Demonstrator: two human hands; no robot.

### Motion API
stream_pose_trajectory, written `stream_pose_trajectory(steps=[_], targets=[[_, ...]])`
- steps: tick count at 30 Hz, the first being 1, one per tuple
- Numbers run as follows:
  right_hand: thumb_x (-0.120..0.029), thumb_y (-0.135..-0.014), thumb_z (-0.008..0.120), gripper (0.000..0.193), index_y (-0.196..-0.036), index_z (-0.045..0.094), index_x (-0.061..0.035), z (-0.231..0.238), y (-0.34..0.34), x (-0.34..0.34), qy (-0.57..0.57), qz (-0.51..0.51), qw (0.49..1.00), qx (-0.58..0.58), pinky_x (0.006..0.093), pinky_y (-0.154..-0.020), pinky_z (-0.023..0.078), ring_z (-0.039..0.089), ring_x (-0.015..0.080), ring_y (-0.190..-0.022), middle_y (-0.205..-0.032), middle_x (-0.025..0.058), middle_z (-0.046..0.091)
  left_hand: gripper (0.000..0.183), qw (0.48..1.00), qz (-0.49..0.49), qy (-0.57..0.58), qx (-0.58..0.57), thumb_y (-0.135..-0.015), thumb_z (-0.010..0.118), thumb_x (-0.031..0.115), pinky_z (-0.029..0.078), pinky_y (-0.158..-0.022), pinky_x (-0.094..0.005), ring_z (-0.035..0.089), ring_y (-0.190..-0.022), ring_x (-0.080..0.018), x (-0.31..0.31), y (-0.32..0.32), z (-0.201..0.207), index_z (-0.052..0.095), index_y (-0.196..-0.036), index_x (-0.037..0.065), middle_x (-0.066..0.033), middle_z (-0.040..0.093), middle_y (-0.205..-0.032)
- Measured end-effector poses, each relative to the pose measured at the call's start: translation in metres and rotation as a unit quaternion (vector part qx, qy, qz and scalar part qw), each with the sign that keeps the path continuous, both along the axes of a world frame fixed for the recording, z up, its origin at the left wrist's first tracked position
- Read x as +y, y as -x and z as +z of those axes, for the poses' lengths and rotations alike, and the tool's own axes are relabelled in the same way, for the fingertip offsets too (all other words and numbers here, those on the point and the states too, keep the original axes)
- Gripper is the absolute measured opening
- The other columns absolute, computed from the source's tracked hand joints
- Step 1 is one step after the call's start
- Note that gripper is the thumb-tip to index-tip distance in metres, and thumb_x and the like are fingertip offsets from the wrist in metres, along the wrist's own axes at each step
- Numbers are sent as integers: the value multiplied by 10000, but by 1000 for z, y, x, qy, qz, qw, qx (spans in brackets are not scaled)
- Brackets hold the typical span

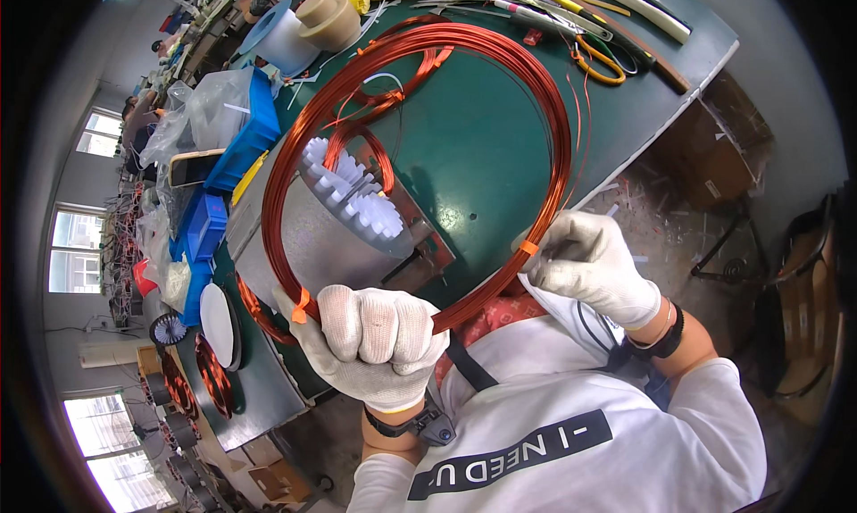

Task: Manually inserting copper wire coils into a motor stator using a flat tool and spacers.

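A large ring-shaped coil of copper wire (560, 125) is held up before me, tilted over the bench. My left hand (370, 339), in a white knitted glove, is closed in a fist round its near edge, beside an orange tie (303, 305). My right hand (594, 267), gloved too, has its fingers curled at the coil's right side by another orange tie (529, 247); its fingertips are partly hidden. Through the ring show a metal fixture (321, 223) with white toothed discs (353, 191) and a smaller wire coil (379, 156).
Blue bins (253, 120) with plastic bags and a phone (194, 167) stand at the left. Spools (323, 20) sit at the far side. Orange-handled scissors (598, 62) and rods (647, 53) lie at the far right. A cardboard box (701, 147) and chair (799, 308) stand beyond the bench.
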State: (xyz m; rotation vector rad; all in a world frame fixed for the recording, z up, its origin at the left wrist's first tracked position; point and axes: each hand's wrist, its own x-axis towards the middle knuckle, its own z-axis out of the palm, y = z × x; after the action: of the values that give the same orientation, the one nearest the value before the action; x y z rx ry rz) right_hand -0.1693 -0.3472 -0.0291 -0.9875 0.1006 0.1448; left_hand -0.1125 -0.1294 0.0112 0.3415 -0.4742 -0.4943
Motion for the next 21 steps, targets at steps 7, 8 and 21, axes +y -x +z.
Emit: stream_pose_trajectory(steps=[7,8,21], targets=[[-213,-928,678,234,-957,688,18,3,-6,9,82,-5,997,13,218,-641,496,585,63,-684,-796,41,675,507,999,6,-34,-37,-1024,405,483,128,-365,-258,114,-380,-90,1,2,-3,341,-644,154,30,255,-485],[-208,-929,669,223,-906,688,13,1,-5,9,112,-7,994,13,216,-604,476,571,59,-654,-755,33,661,538,996,10,-59,-66,-1021,392,520,125,-363,-264,111,-381,-91,2,2,-4,336,-636,149,26,247,-480],[133,-670,558,261,-842,575,-63,-64,-5,-49,82,221,972,24,255,-487,344,408,77,-553,-668,-27,473,378,735,201,-496,-417,-899,689,317,510,-604,-369,632,-652,-353,39,15,-25,650,-834,-54,-166,642,-740]])
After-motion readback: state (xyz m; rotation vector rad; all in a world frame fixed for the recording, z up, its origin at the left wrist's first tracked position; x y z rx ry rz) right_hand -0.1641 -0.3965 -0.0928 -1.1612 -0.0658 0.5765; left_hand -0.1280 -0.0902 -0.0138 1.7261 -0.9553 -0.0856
